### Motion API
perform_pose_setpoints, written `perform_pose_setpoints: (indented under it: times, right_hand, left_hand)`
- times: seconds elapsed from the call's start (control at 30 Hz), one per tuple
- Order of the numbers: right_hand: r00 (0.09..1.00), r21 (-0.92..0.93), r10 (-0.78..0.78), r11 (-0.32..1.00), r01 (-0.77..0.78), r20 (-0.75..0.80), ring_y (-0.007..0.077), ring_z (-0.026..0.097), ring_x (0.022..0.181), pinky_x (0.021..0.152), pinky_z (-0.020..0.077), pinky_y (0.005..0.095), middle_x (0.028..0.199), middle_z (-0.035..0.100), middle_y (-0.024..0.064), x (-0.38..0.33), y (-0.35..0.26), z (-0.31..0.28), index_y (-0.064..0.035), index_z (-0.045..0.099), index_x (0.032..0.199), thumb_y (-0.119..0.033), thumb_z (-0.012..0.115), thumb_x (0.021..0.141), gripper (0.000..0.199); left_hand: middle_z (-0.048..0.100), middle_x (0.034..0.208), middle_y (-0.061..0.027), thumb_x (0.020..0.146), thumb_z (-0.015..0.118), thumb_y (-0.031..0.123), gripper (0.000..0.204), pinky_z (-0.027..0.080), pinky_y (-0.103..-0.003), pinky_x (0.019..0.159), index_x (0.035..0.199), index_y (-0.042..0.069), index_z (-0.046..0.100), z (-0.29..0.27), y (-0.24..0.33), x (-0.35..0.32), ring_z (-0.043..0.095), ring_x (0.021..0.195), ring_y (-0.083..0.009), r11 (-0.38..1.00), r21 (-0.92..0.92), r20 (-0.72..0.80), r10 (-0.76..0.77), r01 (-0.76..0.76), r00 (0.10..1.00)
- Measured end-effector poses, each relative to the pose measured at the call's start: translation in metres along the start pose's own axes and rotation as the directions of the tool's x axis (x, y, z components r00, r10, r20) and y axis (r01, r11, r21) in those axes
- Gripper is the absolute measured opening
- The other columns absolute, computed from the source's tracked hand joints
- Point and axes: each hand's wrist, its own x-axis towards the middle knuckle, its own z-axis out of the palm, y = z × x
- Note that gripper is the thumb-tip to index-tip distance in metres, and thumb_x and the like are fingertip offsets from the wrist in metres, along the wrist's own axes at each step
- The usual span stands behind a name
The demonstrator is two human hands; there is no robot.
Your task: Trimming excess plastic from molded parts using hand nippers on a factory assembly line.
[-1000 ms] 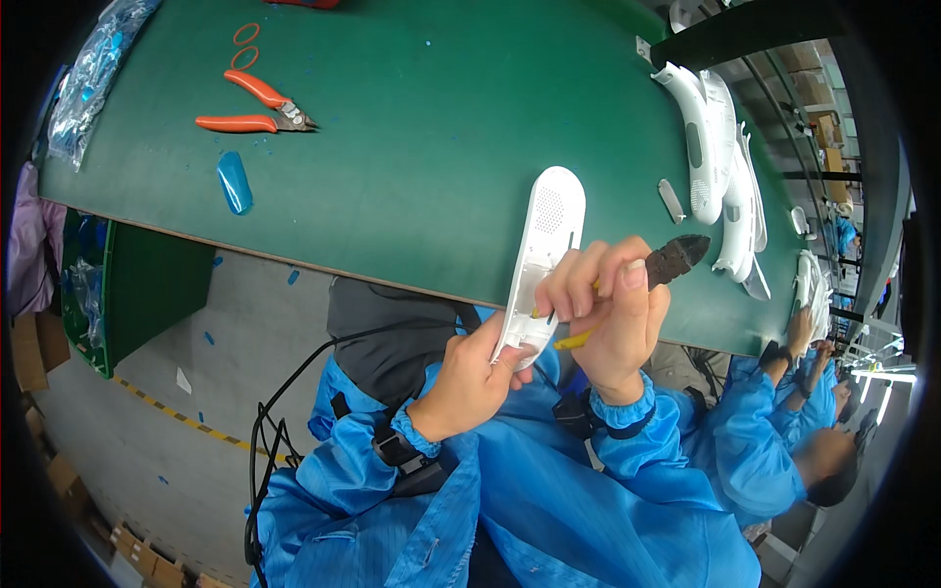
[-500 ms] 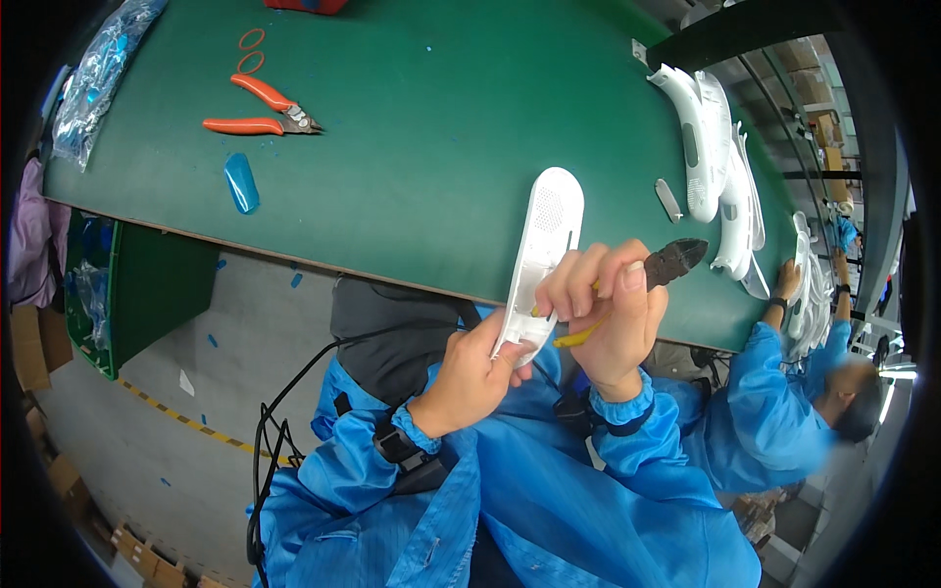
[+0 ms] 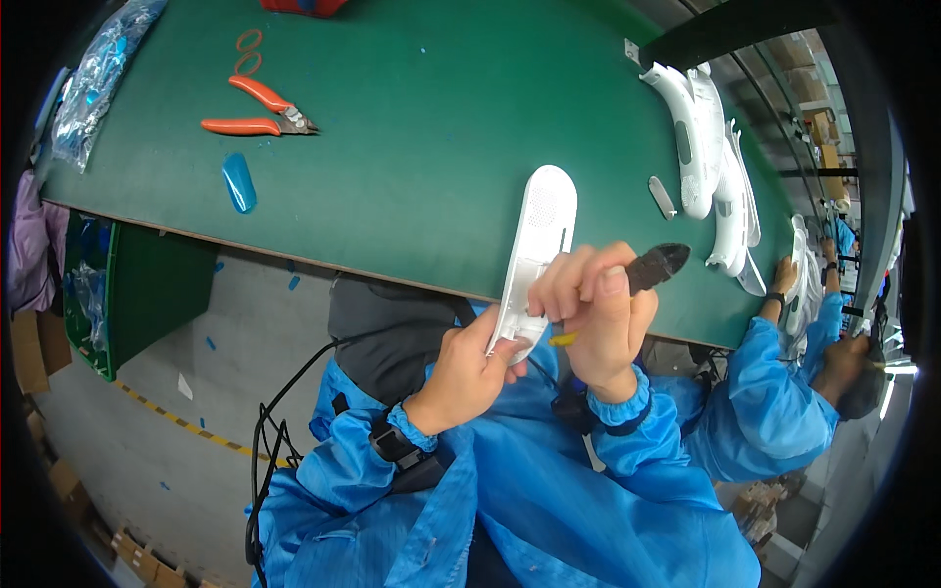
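My left hand (image 3: pixel 458 380) is closed round the lower end of a long white plastic shell (image 3: pixel 541 218), its thumb laid over the inner side. The shell has a rounded far end dotted with small holes and sticks out over the table edge. My right hand (image 3: pixel 606 323) is wrapped round pliers (image 3: pixel 659 267) with dark jaws that point away to the right. A bit of their yellow handle shows under the fingers; the rest is hidden. The fingertips of my right hand are close beside the shell's inner side; whether they touch it I cannot tell.
On the green table (image 3: pixel 392 196) lie orange-handled cutters (image 3: pixel 260 116), two rubber rings (image 3: pixel 249 51) and a blue oblong piece (image 3: pixel 238 183). More white shells (image 3: pixel 698 147) are stacked at the right, beside a small oval part (image 3: pixel 663 197). A co-worker (image 3: pixel 765 412) in blue works there.
My right hand has shifted slightly left, and less of the yellow handle shows. My left hand still holds the shell. The co-worker's head has moved a little.
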Motion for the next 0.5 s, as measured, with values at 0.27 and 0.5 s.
perform_pose_setpoints:
  times: [0.27, 0.5]
  right_hand:
    - [1.000, -0.032, 0.004, 0.999, -0.003, 0.026, 0.0162, 0.050, 0.062, 0.058, 0.0450, 0.0327, 0.068, 0.051, 0.0104, -0.007, 0.000, 0.009, -0.0002, 0.045, 0.087, -0.017, 0.042, 0.103, 0.024]
    - [1.000, 0.001, -0.020, 1.000, 0.020, 0.010, 0.0161, 0.050, 0.060, 0.058, 0.0451, 0.0325, 0.067, 0.051, 0.0098, -0.004, -0.003, 0.009, 0.0004, 0.045, 0.087, -0.016, 0.042, 0.102, 0.023]
  left_hand:
    - [0.066, 0.071, -0.0075, 0.096, 0.051, 0.007, 0.023, 0.053, -0.028, 0.059, 0.116, -0.001, 0.058, 0.000, -0.005, -0.003, 0.065, 0.062, -0.0144, 0.999, 0.005, 0.030, 0.033, -0.033, 0.999]
    - [0.064, 0.072, -0.0066, 0.096, 0.052, 0.007, 0.018, 0.051, -0.028, 0.061, 0.111, -0.002, 0.057, -0.002, 0.000, 0.005, 0.061, 0.064, -0.0128, 0.999, -0.030, 0.016, 0.024, -0.023, 1.000]
